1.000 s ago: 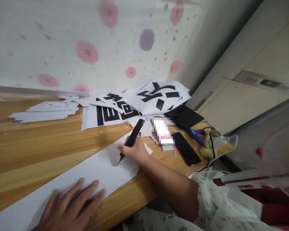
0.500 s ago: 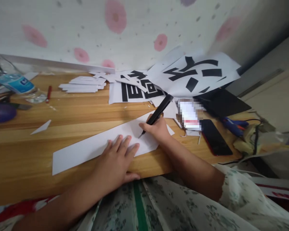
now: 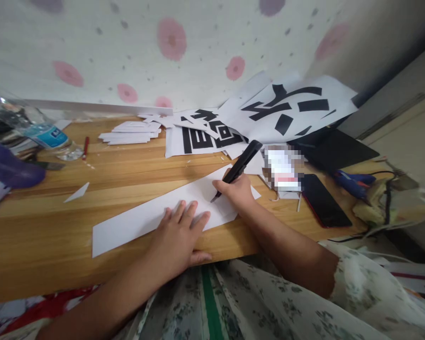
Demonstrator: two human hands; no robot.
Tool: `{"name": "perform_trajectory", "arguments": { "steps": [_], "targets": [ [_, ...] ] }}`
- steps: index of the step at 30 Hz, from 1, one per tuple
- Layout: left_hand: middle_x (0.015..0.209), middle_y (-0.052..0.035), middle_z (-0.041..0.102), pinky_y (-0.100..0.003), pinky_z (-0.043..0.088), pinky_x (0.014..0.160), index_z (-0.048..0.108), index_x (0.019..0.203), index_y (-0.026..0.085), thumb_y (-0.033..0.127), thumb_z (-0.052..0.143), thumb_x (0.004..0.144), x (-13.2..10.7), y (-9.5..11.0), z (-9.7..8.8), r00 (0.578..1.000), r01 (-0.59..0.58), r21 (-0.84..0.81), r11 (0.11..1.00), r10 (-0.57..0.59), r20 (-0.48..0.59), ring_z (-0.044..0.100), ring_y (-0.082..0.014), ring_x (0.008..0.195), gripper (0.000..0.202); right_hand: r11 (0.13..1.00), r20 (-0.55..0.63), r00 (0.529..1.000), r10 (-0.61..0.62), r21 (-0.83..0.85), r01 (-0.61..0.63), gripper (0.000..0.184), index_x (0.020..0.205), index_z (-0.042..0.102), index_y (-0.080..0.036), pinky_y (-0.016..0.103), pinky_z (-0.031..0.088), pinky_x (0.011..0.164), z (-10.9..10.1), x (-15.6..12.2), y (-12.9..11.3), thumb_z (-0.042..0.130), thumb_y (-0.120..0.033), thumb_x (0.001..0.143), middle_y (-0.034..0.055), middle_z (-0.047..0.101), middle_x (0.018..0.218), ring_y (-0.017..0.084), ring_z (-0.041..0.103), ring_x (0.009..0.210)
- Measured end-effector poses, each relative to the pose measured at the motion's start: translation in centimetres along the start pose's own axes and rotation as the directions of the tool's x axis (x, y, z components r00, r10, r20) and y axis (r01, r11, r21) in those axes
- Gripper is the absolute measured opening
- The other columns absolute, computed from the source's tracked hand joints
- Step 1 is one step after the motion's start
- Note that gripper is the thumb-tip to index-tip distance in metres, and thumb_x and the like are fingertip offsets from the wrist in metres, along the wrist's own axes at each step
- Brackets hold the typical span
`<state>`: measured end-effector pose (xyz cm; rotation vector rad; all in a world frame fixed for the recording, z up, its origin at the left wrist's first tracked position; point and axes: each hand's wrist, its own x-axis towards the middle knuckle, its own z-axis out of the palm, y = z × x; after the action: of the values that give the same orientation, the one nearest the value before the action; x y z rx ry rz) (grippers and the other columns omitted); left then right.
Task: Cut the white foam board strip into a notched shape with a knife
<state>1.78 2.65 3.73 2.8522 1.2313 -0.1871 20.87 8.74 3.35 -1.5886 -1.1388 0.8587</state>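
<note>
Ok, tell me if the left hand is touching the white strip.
Touching: the head view shows the left hand laid on the white strip, fingers spread.

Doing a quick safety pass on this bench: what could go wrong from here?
1. Slip: the right hand holds the black knife-like tool with its tip close to the left hand's fingertips; a skid that way might cut them.
2. Marked surface: the white strip lies on the wooden table with no mat visible beneath, so the tip could score the wood.
3. Shift: the strip's left end is unheld and might swing.
</note>
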Motion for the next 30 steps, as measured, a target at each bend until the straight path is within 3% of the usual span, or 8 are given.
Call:
{"name": "perform_trajectory", "arguments": {
  "steps": [13, 19, 23, 26, 30],
  "targets": [
    [0.149, -0.0217, 0.042, -0.064, 0.042, 0.099, 0.046, 0.142, 0.024, 0.057, 0.066, 0.079, 0.2, 0.0, -0.4, 1.0, -0.003, 0.019, 1.0, 0.003, 0.018, 0.04, -0.0455, 0.134, 0.074, 0.994, -0.017, 0.998, -0.064, 0.091, 0.065, 0.033, 0.048, 0.041, -0.022, 0.026, 0.041, 0.046, 0.1, 0.2, 0.8, 0.073, -0.025, 0.057, -0.0051, 0.048, 0.049, 0.011, 0.047, 0.048],
    [0.142, -0.024, 0.049, -0.057, 0.048, 0.096, 0.054, 0.134, 0.02, 0.05, 0.066, 0.082, 0.7, 0.2, -1.1, 1.0, -0.022, 0.044, 0.999, 0.022, -0.005, 0.048, -0.0443, 0.128, 0.061, 0.876, -0.227, 0.965, -0.133, 0.429, 0.222, 0.032, 0.067, 0.056, -0.02, 0.031, 0.058, 0.056, -1.1, 0.4, 0.4, 0.078, -0.044, 0.064, -0.0048, 0.056, 0.061, 0.014, 0.061, 0.056],
    [0.137, -0.0229, 0.054, -0.048, 0.051, 0.097, 0.061, 0.124, 0.014, 0.042, 0.065, 0.086, 1.5, 0.3, -1.5, 0.998, -0.064, 0.034, 0.997, 0.065, -0.023, 0.05, -0.0391, 0.129, 0.047, 0.817, -0.165, 0.97, -0.177, 0.524, 0.238, 0.037, 0.071, 0.064, -0.019, 0.031, 0.059, 0.052, -2.6, -1.2, 0.6, 0.083, -0.049, 0.059, -0.0068, 0.054, 0.055, 0.009, 0.054, 0.046],
    [0.137, -0.0191, 0.055, -0.051, 0.051, 0.097, 0.064, 0.115, 0.011, 0.033, 0.062, 0.088, 2.1, 0.5, -1.1, 0.989, -0.128, 0.024, 0.991, 0.129, -0.066, 0.049, -0.0397, 0.128, 0.035, 0.823, -0.143, 0.984, -0.106, 0.543, 0.168, 0.036, 0.069, 0.066, -0.017, 0.028, 0.055, 0.045, -3.3, -2.9, 1.6, 0.084, -0.047, 0.059, -0.0102, 0.046, 0.038, 0.006, 0.039, 0.032],
    [0.134, -0.0138, 0.059, -0.055, 0.057, 0.085, 0.067, 0.107, 0.013, 0.014, 0.054, 0.089, 2.3, 0.6, -0.1, 0.973, -0.14, 0.064, 0.988, 0.149, -0.175, 0.055, -0.0425, 0.121, 0.021, 0.904, -0.206, 0.978, 0.01, 0.42, 0.079, 0.034, 0.064, 0.061, -0.017, 0.019, 0.029, 0.03, -3.3, -4.2, 2.7, 0.085, -0.042, 0.058, -0.007, 0.052, 0.041, 0.006, 0.039, 0.031]
  ]
}}
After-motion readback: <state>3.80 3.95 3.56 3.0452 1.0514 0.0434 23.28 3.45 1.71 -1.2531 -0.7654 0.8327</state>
